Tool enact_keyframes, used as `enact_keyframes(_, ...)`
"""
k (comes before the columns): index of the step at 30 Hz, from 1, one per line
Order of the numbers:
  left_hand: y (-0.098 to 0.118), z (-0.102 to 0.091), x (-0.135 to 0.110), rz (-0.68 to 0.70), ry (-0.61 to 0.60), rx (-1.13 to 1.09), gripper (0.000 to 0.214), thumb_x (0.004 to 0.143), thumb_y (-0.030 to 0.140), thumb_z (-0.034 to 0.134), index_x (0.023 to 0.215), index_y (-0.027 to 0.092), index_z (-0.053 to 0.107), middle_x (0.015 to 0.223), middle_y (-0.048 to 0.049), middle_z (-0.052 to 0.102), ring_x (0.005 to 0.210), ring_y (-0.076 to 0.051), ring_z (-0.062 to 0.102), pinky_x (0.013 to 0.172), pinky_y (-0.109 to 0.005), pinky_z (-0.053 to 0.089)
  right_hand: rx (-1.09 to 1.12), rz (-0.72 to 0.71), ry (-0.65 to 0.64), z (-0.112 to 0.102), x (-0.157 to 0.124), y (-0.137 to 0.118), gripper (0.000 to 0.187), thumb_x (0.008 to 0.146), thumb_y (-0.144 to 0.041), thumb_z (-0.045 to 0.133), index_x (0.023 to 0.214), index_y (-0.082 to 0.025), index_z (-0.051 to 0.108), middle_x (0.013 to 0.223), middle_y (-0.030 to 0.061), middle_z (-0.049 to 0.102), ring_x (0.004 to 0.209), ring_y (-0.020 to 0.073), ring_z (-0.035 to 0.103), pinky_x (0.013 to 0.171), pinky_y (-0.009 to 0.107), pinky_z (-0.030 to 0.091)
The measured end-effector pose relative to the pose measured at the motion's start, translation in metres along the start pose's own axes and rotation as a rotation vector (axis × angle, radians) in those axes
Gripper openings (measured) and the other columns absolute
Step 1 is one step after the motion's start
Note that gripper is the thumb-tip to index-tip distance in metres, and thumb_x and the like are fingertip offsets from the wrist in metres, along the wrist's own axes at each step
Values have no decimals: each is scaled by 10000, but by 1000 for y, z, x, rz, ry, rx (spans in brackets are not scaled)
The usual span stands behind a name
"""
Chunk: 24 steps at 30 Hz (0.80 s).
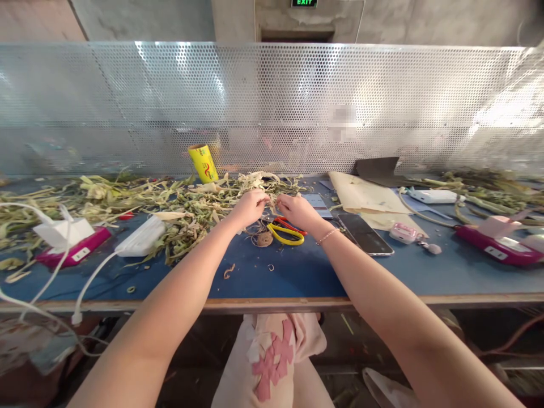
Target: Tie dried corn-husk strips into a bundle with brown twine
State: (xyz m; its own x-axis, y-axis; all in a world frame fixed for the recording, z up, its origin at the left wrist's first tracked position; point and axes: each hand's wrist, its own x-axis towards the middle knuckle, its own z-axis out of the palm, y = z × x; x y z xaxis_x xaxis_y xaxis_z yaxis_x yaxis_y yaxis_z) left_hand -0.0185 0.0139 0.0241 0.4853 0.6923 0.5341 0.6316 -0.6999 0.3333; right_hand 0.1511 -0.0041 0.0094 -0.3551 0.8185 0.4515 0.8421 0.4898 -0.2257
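My left hand (250, 206) and my right hand (297, 209) meet over the blue table (297, 275), both with fingers pinched together on a thin strip of dried leaf (272, 199) stretched between them. A heap of dried green and pale leaves (178, 209) lies just behind and to the left of my hands. Under my right hand lie scissors with yellow and red handles (285, 232). A small ball of brown twine (263, 239) sits below my left hand.
A yellow roll (203, 163) stands by the perforated metal screen (272, 102). A phone (364, 232), brown paper (361, 195), a pink case (403, 232), white power packs (140, 238) with cables and magenta devices (495, 243) lie on the table. More stalks (488, 187) lie far right.
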Motion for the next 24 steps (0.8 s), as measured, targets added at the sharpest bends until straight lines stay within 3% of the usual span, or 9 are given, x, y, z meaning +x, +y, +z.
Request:
enact_keyframes(7,8,3,0,-179,85,-179,196,739,135,469,867,164,615,658,-6,560,660,-139,546,705,-296,455,-64,57,103,-1,-1,1,284,889,-255,340,1024,-180,579,715,59,653,613,170,558,553,247,274)
enact_keyframes(12,11,6,0,-338,130,-516,151,780,303,487,818,173,553,701,-18,579,673,-142,579,630,-279,469,-107,-6,153,-4,-2,-1,295,904,-261,329,1003,-190,597,779,62,671,642,158,574,560,242,309)
enact_keyframes(16,13,9,1,-442,182,-680,241,778,407,507,745,169,518,592,-5,551,530,-123,548,532,-262,456,-139,-59,145,-7,-3,-3,277,896,-246,361,1018,-198,605,799,64,673,669,151,580,579,234,343)
enact_keyframes(20,16,10,2,-510,242,-757,167,747,321,565,696,171,511,547,23,509,472,-98,502,501,-243,429,-147,-106,163,-6,-3,-2,263,880,-212,385,991,-207,623,813,66,666,685,152,576,588,235,357)
enact_keyframes(24,16,10,2,-533,281,-793,95,735,173,554,655,163,504,556,37,496,463,-71,449,492,-214,375,49,-138,229,2,0,0,258,870,-190,380,955,-180,623,831,80,653,719,159,576,646,247,388)
